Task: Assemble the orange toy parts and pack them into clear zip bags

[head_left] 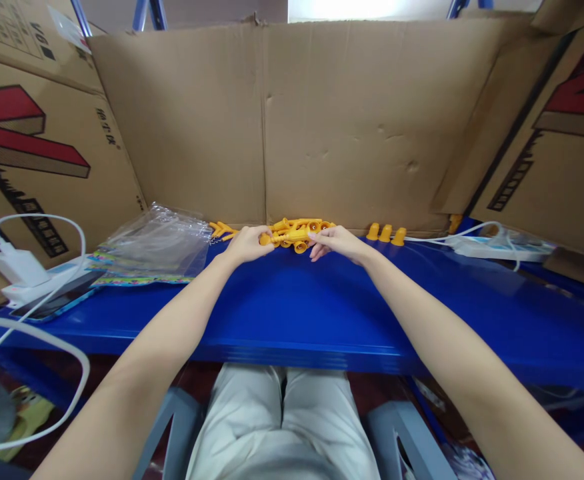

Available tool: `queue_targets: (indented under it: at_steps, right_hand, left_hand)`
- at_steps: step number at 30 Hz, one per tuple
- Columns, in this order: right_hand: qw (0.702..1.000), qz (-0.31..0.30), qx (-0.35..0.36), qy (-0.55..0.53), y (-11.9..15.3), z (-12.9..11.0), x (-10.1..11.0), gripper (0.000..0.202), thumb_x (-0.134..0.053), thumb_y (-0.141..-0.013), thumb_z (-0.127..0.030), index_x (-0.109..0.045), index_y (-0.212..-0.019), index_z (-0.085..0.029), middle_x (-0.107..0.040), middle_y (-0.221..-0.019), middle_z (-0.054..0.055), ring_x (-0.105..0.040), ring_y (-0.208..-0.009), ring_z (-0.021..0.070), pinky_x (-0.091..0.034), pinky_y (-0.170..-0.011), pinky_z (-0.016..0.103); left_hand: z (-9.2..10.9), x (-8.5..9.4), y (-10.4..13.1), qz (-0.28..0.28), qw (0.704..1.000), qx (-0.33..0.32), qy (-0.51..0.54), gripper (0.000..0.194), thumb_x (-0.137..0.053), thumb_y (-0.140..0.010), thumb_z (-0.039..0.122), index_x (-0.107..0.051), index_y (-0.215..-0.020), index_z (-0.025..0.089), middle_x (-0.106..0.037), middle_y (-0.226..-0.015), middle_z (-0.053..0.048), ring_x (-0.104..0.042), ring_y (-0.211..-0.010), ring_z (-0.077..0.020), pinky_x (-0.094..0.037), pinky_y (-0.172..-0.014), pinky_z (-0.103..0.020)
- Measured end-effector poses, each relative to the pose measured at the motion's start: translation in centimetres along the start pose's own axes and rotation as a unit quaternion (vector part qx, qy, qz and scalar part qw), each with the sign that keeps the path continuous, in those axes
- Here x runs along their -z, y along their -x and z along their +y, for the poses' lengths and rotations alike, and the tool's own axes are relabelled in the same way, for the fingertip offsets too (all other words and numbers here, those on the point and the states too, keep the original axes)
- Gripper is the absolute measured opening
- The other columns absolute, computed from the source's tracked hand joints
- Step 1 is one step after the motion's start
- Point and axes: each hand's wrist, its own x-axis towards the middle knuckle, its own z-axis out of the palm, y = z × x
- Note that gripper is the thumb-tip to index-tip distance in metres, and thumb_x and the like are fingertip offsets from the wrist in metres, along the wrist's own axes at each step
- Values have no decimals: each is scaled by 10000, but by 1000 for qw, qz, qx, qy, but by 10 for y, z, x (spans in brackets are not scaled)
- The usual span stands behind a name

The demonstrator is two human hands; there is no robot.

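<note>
From my end I see both bare forearms reaching forward from the lower corners and converging above the blue tabletop (292, 307), elbows nearly straight. The left hand (247, 245) is turned inward, its knuckles toward the cardboard panel (347, 127); thumb and fingers are closed around the left end of a yellow plastic piece (293, 236). The right hand (337, 242) comes in from the other side, pinching the piece's wider end at the thumb, with the remaining fingers loosely bent below; I cannot make out exactly where those fingers touch. The piece lies roughly level between the two hands, just in front of a heap of yellow cupped parts (317, 226) at the foot of the panel. Near the left hand I have yellow branching parts (222, 230) and clear plastic bags (159, 243); right of the right hand, three small yellow cups (385, 233) stand in a row.
</note>
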Motion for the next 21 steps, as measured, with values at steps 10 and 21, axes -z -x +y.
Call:
queue_targets:
  at_steps: [10,21]
  right_hand:
    - [997,74,15,-25,-9,10,-8,338,-723,-779,-312,-655,-1080,-174,-727,-985,83,-700,-652,138,-559,-589,235]
    - [997,48,67,8,-8,10,-6,542,-784,-696,-300,-596,-1183,-155,-715,-775,46,-666,-580,140,-560,-652,298]
  left_hand:
    - [-2,-2,0,-24,999,17,-17,334,-558,-659,336,-705,-919,188,-576,-560,12,-478,-526,-146,-305,-525,-252]
    - [-1,0,0,-30,999,17,-1,339,-563,-661,334,-703,-926,175,-544,-523,24,-456,-502,-140,-305,-524,-256]
